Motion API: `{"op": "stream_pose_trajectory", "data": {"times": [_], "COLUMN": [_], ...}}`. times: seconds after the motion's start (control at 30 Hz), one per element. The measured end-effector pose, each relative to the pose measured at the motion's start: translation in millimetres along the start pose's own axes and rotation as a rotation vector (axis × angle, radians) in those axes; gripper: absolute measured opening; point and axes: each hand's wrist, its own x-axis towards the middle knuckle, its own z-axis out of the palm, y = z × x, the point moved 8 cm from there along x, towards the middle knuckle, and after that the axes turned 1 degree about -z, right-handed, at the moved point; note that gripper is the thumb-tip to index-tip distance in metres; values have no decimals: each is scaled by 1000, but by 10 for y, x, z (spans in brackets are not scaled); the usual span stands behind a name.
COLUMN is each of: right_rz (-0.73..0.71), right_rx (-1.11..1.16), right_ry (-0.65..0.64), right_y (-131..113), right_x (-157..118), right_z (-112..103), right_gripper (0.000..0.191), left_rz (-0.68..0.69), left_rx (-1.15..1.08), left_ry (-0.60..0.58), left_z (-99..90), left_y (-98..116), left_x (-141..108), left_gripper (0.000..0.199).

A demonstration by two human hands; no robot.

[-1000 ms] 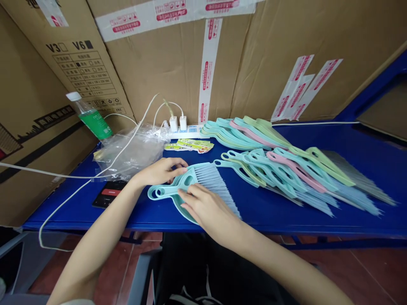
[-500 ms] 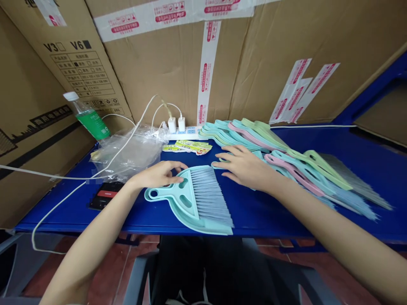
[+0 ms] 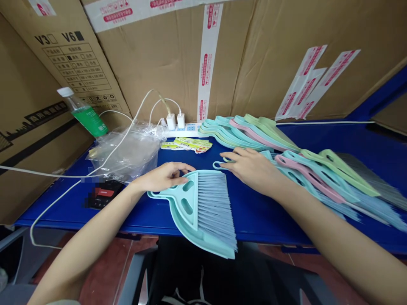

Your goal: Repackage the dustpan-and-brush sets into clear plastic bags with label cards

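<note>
Dustpan (image 3: 182, 226), one, mint, under left hand (image 3: 162, 178), fingers (image 3: 181, 168) apart; right hand (image 3: 251, 169) likewise

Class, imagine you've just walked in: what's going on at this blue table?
A person is working with both bare hands at a blue table. Their left hand rests its fingertips on a turquoise dustpan nested with a pale blue-bristled brush. Their right hand lies over the edge of a fanned pile of similar sets in turquoise, pink and green, beside a turquoise handle loop. A clear plastic bag lies further left.
</note>
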Motion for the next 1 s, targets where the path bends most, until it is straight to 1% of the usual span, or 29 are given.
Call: {"op": "stream_pose_trajectory", "data": {"times": [0.23, 0.33, 0.4, 0.43, 0.5, 0.53, 0.57, 0.63, 0.7, 0.77, 1.0], "right_rz": [-28, -25, -44, -72, -148, -179, -199, -216, -224, -234, -228], "right_rx": [57, 132, 239, 308, 446, 501, 544, 601, 642, 678, 740], "right_ry": [41, 140, 199, 200, 140, 87, 28, -80, -161, -209, -271], "right_y": [64, 63, -11, -79, -260, -353, -436, -559, -632, -668, -681], "right_x": [-42, -50, -50, -47, -35, -30, -26, -20, -15, -10, -38], "right_z": [-16, -135, -224, -248, -245, -219, -182, -98, -24, 22, 70], "right_gripper": [37, 37, 34, 33, 38, 44, 52, 67, 75, 77, 75], "left_rz": [-22, -41, -32, -19, 11, 19, 21, 12, -1, -8, -39], "left_rx": [17, 59, 104, 126, 163, 175, 183, 188, 174, 131, -184], "left_ry": [56, 97, 143, 172, 217, 218, 190, 67, -57, -101, -111], "left_z": [2, 21, 1, -26, -100, -134, -149, -121, -60, -22, 64], "left_y": [7, 8, 31, 50, 87, 98, 99, 79, 43, 5, -98], "left_x": [40, 80, 96, 92, 54, 23, -9, -73, -125, -140, -56], "left_gripper": [39, 35, 32, 31, 30, 30, 30, 30, 29, 27, 26]}}
